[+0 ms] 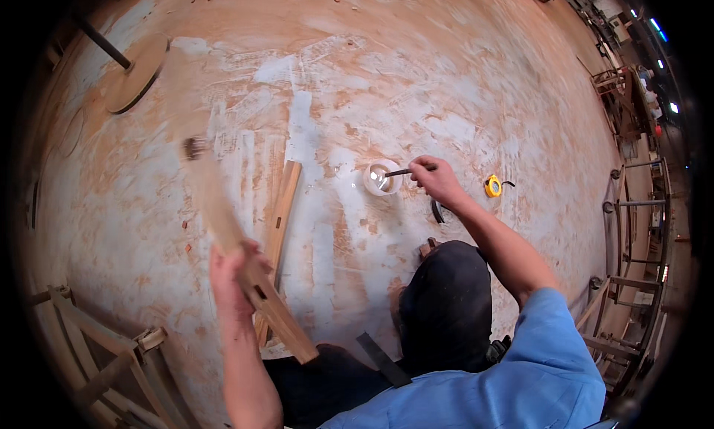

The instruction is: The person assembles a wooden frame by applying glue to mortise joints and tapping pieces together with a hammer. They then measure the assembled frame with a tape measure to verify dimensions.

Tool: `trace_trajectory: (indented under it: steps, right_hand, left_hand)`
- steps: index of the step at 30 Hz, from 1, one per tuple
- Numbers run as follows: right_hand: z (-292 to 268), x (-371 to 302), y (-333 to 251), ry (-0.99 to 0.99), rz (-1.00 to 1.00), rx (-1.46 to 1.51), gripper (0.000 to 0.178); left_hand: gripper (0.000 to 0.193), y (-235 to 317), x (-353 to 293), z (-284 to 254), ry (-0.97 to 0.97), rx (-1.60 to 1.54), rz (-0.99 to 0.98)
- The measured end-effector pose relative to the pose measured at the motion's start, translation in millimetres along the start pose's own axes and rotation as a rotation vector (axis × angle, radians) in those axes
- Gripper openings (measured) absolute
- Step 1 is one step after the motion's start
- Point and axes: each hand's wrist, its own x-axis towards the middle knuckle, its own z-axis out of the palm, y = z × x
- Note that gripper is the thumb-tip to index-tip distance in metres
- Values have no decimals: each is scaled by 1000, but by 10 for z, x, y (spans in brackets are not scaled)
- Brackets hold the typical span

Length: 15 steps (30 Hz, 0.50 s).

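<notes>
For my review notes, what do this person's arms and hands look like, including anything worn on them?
The right hand and left hand are bare, without gloves; the left is slightly blurred. Both forearms are uncovered, and I see no watch or band. A short, plain light-blue sleeve covers the right upper arm; the left sleeve is out of view.

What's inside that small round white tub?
Inside the tub, something shiny shows beside the tip of a thin tool. What lies beneath the shiny surface, or under the tool, is covered.
</notes>
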Motion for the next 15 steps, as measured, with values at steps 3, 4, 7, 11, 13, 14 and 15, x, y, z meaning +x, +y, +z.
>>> trace_trajectory:
  steps: [3, 4, 7, 11, 13, 14, 15]
  right_hand:
    - [174, 184, 321, -19, -183, -198, 26]
    - [187, 230, 433, -9, -251, -238, 26]
    - [194, 274, 610, -75, -259, -319, 25]
    - [235, 264, 434, -262, 151, -56, 26]
    - [227, 326, 519, -154, 176, 208, 25]
    - [225, 365, 580, -106, 192, 342, 25]
    - [207, 371, 647, -104, 214, 361, 25]
  left_hand:
    - [39, 31, 103, -313, 54, -156, 225]
    - [38, 60, 117, -333, 64, -184, 323]
    - [40, 141, 126, -382, 169, -291, 422]
    - [44, 166, 64, -479, 255, -346, 363]
    - [46, 123, 109, -481, 228, -382, 326]
    - [46, 95, 123, -484, 227, -372, 311]
    - [46, 34, 164, -435, 220, -365, 286]
